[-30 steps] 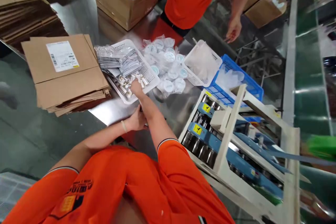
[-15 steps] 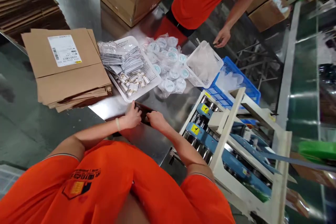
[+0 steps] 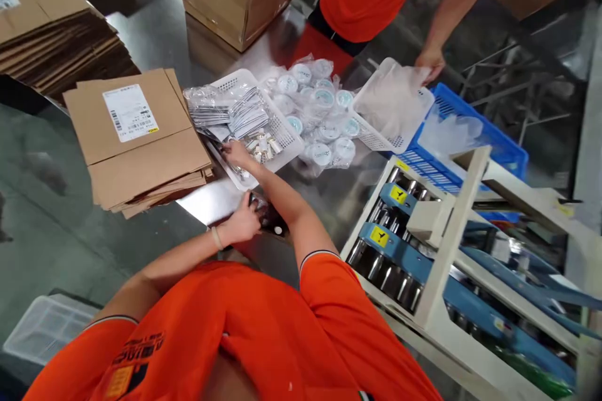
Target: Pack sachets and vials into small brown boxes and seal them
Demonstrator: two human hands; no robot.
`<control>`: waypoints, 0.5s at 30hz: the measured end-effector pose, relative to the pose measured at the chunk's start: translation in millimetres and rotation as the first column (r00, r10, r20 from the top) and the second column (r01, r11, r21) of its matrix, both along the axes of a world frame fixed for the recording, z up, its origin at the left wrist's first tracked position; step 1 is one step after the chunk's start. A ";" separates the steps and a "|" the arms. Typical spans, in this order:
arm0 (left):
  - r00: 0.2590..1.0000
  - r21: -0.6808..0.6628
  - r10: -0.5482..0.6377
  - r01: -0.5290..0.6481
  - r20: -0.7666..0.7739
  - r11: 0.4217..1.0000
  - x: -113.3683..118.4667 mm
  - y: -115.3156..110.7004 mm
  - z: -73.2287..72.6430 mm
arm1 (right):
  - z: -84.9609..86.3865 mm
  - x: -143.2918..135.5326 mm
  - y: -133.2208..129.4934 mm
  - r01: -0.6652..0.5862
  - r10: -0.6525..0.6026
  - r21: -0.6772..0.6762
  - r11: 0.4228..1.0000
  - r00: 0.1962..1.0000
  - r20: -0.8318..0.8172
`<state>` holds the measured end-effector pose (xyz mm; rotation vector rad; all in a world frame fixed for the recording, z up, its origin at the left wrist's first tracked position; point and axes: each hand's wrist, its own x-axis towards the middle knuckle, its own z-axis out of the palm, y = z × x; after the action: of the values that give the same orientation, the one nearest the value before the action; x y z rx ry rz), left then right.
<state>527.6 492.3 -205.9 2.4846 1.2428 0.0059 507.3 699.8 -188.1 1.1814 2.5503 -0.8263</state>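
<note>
My left hand (image 3: 243, 220) has its fingers closed on the edge of a dark brown box-like thing (image 3: 271, 218) at the table's front edge. Something dark and shiny with a white round spot shows inside it. Stretched across in front of it, my right hand (image 3: 238, 155) is down in a white perforated basket (image 3: 292, 149). Its fingers are curled among small white-and-gold fittings (image 3: 264, 146), beside a stack of folded leaflets (image 3: 248, 114) in clear plastic. What those fingertips pinch, if anything, is hidden.
Flat cartons (image 3: 141, 166) are stacked left of the basket. Bagged round white tubs (image 3: 324, 100) lie to its right. A co-worker's hand (image 3: 430, 64) touches clear bags in another white basket (image 3: 371, 128). A blue crate (image 3: 505, 147) and a roller machine (image 3: 399, 250) stand right.
My right hand has left the brown thing and moved up and left into the basket. My left hand stays at the brown thing. The co-worker's hand has reached the bags.
</note>
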 end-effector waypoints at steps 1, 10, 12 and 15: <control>1.000 0.006 -0.018 0.018 -0.017 1.000 -0.4 0.6 1.3 | -5.0 -5.4 -2.4 -0.001 0.001 -0.001 1.000 0.999 0.041; 0.997 -0.015 -0.065 0.064 -0.038 0.998 0.4 5.1 2.5 | 0.7 21.4 -3.6 -0.113 0.101 0.168 0.979 0.992 0.078; 0.998 0.000 -0.055 0.055 -0.038 0.998 0.6 4.5 0.1 | -6.0 22.0 8.4 -0.196 0.199 0.217 0.956 0.980 0.008; 0.998 0.021 -0.051 0.052 -0.034 0.998 -0.1 3.6 -2.8 | -27.0 9.3 28.4 -0.208 0.240 0.225 0.952 0.963 -0.123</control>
<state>527.5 495.8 -208.7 2.5448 1.1977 -0.0353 516.6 728.2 -215.1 0.8845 2.8861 -0.6259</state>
